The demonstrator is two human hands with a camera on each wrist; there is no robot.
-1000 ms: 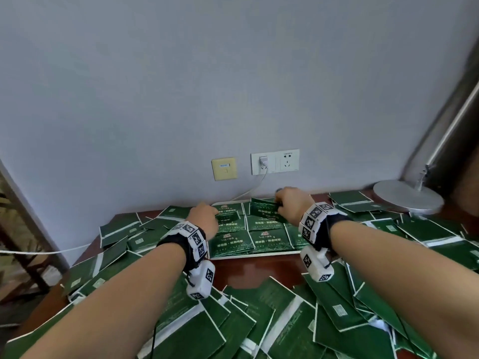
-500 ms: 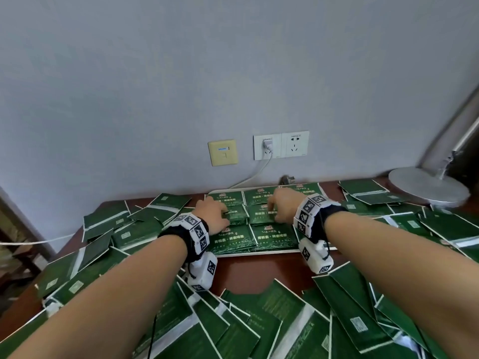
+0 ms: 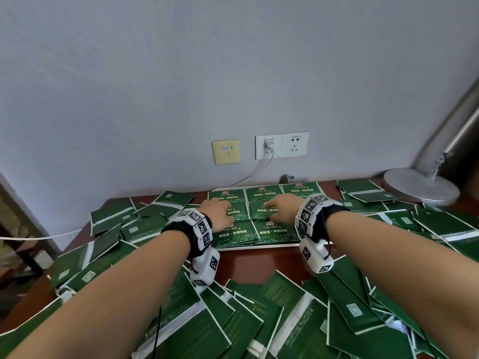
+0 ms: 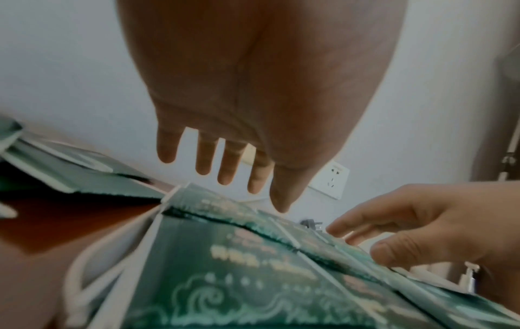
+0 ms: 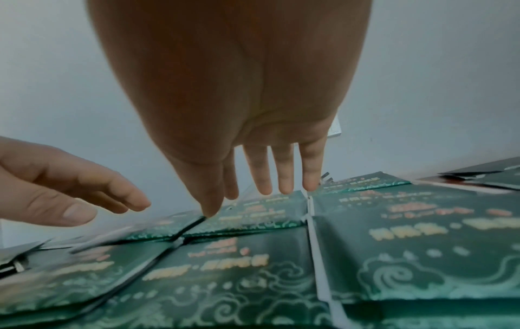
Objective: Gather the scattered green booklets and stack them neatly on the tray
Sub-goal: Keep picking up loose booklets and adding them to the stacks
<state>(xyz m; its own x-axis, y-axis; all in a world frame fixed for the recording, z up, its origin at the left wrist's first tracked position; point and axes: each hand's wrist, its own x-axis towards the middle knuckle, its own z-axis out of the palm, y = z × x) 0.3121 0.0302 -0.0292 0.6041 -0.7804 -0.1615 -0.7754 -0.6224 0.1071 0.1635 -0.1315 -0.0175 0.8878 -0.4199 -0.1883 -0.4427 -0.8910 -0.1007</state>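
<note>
Green booklets (image 3: 234, 235) with gold print lie side by side in rows on the white tray (image 3: 259, 246) against the wall. My left hand (image 3: 221, 212) is over the tray's left half, its fingers (image 4: 228, 164) straight and just above the covers (image 4: 225, 267). My right hand (image 3: 276, 206) reaches over the middle row, fingers (image 5: 284, 175) spread and straight, the thumb tip touching a booklet's edge (image 5: 253, 213). Neither hand holds anything. Many more booklets lie scattered in front (image 3: 285, 320), to the left (image 3: 116, 216) and to the right (image 3: 440, 226).
A bare strip of brown table (image 3: 259, 263) runs between the tray and the front pile. A round lamp base (image 3: 421, 186) stands at the back right. Wall sockets (image 3: 281, 145) with a plugged white cable (image 3: 256, 172) sit above the tray.
A second ago my right hand gripped a booklet over the back of the tray. That booklet now lies on the tray, and both hands have opened and hover over the middle row.
</note>
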